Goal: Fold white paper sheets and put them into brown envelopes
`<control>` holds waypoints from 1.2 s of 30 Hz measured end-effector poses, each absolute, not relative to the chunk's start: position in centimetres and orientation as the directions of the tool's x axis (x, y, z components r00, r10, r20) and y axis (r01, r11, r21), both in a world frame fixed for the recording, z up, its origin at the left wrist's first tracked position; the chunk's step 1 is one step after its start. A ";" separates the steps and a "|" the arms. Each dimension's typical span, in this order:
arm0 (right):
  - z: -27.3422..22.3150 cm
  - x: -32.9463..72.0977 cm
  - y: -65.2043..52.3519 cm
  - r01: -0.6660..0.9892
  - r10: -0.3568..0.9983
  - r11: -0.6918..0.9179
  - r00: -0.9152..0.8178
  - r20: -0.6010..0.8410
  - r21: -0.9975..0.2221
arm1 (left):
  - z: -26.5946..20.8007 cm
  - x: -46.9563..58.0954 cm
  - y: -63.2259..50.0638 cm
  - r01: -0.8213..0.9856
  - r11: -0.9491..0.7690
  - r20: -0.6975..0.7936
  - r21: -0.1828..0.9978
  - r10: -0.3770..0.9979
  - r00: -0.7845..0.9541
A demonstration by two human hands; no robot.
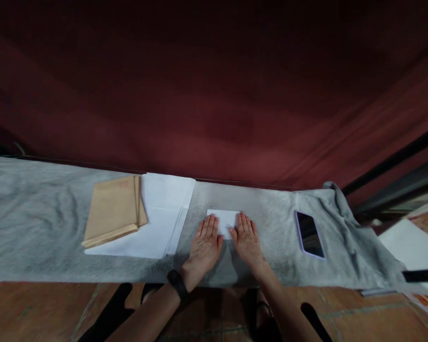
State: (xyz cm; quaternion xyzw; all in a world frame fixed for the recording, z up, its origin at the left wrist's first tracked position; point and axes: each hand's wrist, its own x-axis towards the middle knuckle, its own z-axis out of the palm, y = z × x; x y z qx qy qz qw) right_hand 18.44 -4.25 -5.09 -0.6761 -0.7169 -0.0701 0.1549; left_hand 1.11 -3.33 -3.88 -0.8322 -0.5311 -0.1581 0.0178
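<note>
The left hand [205,243] and right hand [248,238] lie flat, fingers extended and grasping nothing, over the left and right edges of a small white paper [224,216], just below the centre of the frame. The paper rests on a grey cloth [271,209] across the lower frame; at left, brown envelopes [112,206] partly overlie larger white sheets [167,197], and at right lies a phone [310,235], dark screen upward.

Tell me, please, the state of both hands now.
Left hand: open, fingers flat on the small white paper.
Right hand: open, flat at the paper's right edge.
</note>
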 end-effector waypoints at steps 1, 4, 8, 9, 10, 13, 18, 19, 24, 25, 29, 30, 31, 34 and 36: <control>-5.1 18.5 -4.2 0.992 0.948 0.064 -0.025 0.317 -0.112 | -3.9 1.1 -3.3 0.891 -0.433 0.283 0.132 0.879 0.385; -5.1 18.5 -4.3 0.993 0.944 0.038 0.002 0.329 -0.113 | -3.8 1.2 -2.9 0.894 -0.430 0.288 0.128 0.879 0.381; -5.4 18.6 -4.3 0.994 0.940 0.020 0.017 0.341 -0.106 | -2.2 1.9 -2.4 0.859 -0.477 0.337 0.186 0.852 0.400; -5.5 18.6 -4.3 0.995 0.938 0.018 0.018 0.345 -0.103 | -1.5 2.2 -2.6 0.821 -0.530 0.351 0.213 0.826 0.442; -5.8 18.5 -4.2 0.995 0.936 0.017 0.019 0.353 -0.098 | -0.7 2.6 -3.0 0.761 -0.603 0.361 0.239 0.783 0.507; -6.6 18.2 -3.7 0.996 0.922 -0.001 0.036 0.386 -0.091 | 1.4 3.9 -5.2 0.496 -0.816 0.365 0.297 0.577 0.730; -7.2 17.3 -3.1 0.989 0.903 -0.056 0.110 0.415 -0.139 | 2.5 5.8 -8.5 0.309 -0.886 0.301 0.347 0.417 0.858; -7.1 17.3 -3.2 0.988 0.903 -0.053 0.110 0.415 -0.145 | 2.3 6.0 -8.5 0.348 -0.873 0.298 0.343 0.452 0.841; -6.4 17.6 -3.8 0.990 0.930 -0.032 0.081 0.359 -0.140 | 0.7 6.3 -6.6 0.463 -0.854 0.327 0.236 0.519 0.790; -6.1 17.6 -3.9 0.991 0.941 -0.019 0.063 0.331 -0.135 | 0.3 6.1 -6.0 0.493 -0.844 0.337 0.210 0.536 0.774; -4.8 17.6 -4.1 0.990 0.966 0.005 0.032 0.257 -0.141 | -1.2 4.1 -2.8 0.711 -0.683 0.386 0.170 0.709 0.590; -4.5 17.6 -4.2 0.988 0.964 -0.009 0.049 0.259 -0.153 | -1.6 3.4 -2.0 0.752 -0.633 0.396 0.185 0.748 0.533; -4.2 17.5 -4.3 0.986 0.961 -0.028 0.072 0.265 -0.166 | -2.1 2.7 -1.2 0.780 -0.591 0.398 0.204 0.778 0.486; -3.7 17.5 -4.4 0.979 0.954 -0.054 0.108 0.279 -0.194 | -3.8 1.2 -0.1 0.828 -0.495 0.371 0.264 0.844 0.386; -3.5 17.5 -4.5 0.978 0.954 -0.055 0.111 0.278 -0.203 | -4.7 1.3 -0.1 0.836 -0.483 0.325 0.261 0.859 0.395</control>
